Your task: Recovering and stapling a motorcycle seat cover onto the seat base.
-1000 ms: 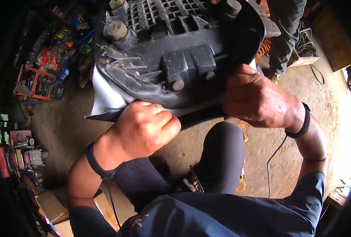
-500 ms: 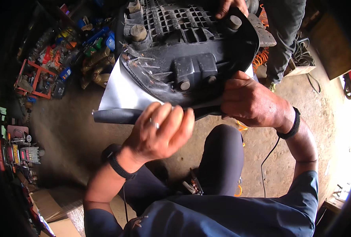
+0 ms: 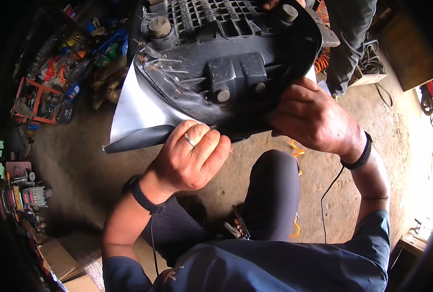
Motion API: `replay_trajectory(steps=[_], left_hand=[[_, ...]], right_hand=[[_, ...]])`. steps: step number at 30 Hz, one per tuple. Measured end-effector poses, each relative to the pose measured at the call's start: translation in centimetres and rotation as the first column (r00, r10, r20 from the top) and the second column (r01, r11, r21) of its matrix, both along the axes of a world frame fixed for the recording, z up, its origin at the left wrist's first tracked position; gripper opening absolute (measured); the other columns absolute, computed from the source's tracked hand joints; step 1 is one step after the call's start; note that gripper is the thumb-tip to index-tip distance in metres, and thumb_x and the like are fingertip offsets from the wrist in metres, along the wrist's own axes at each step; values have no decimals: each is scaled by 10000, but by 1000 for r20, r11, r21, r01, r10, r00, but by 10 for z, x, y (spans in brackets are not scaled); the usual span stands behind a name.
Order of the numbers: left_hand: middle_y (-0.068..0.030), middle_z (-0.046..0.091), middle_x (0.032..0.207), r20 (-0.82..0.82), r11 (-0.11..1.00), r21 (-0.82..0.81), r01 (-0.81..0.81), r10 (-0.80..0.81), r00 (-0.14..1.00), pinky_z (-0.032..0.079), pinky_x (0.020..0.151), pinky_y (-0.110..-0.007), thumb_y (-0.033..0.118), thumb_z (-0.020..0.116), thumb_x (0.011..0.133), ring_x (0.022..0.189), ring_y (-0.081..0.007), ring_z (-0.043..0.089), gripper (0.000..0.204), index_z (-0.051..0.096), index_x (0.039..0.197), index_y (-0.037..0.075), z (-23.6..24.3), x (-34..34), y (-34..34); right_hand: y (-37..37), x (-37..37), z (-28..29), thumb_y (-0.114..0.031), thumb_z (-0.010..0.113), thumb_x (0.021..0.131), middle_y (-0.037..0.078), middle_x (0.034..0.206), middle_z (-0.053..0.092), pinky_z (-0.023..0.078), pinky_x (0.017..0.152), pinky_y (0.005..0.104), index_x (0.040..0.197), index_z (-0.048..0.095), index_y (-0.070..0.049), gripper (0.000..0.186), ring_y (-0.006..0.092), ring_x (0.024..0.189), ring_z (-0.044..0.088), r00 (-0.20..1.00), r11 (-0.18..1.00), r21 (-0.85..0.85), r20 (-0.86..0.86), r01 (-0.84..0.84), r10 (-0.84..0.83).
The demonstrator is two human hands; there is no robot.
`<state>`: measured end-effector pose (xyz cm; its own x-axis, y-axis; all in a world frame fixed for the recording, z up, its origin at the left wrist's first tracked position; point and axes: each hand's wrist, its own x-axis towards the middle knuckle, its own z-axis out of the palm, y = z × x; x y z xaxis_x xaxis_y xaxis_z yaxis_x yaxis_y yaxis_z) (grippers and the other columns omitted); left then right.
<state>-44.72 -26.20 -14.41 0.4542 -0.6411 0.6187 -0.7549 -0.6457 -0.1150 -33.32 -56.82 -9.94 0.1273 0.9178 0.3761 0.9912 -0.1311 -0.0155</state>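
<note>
A black plastic motorcycle seat base [image 3: 187, 80] lies underside up in front of me, with a grid of ribs and several round rubber feet. Under its near edge lies a sheet of seat cover material [image 3: 143, 104], white on one face and black where its margin curls over. My left hand [image 3: 192, 155], a ring on one finger, is closed on the cover's near edge. At the right of the rounded end, my right hand [image 3: 316, 117] grips the same cover against the base. Fingertips of both hands are mostly hidden.
Another person's hand [image 3: 271, 4] touches the seat's far right, and a person's grey trouser leg [image 3: 350, 44] stands there. An orange coiled hose [image 3: 322, 61] hangs beside it. Tools and bottles crowd the left, near a red metal frame [image 3: 43, 100]. Cardboard [image 3: 60, 258] lies lower left.
My left hand has come down onto the cover's edge and closed there. The seat and cover have shifted slightly left and up in view. My right hand keeps its grip.
</note>
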Motion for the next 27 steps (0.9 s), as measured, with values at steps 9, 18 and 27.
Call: replay_trajectory(steps=[9, 18, 27], left_hand=[[-30, 542, 806, 86, 994, 100, 49, -58, 995, 557, 745, -368, 62, 735, 875, 733, -197, 552, 107, 754, 971, 19, 4, -1, 0], [-10, 486, 756, 39, 991, 122, 60, -65, 997, 492, 699, -382, 110, 854, 897, 696, -195, 485, 175, 762, 1018, 23, 3, 0, 3], [-4, 463, 732, 48, 980, 176, 92, -102, 994, 482, 711, -399, 123, 854, 915, 683, -191, 458, 160, 768, 1022, 39, 8, 2, 6]], right_hand=[[5, -28, -50, -138, 813, 767, -10, 1211, 719, 566, 899, 354, 1046, 824, -144, 279, 201, 1129, 663, 837, 964, 260, 515, 52, -184], [1, -44, -68, -193, 777, 896, -37, 1218, 673, 569, 917, 368, 1172, 806, -239, 281, 203, 1119, 666, 792, 932, 363, 566, 10, -229], [-32, -8, -33, -150, 785, 874, 72, 1061, 791, 601, 927, 439, 1158, 789, -60, 298, 263, 1043, 752, 995, 968, 230, -5, 101, -103]])
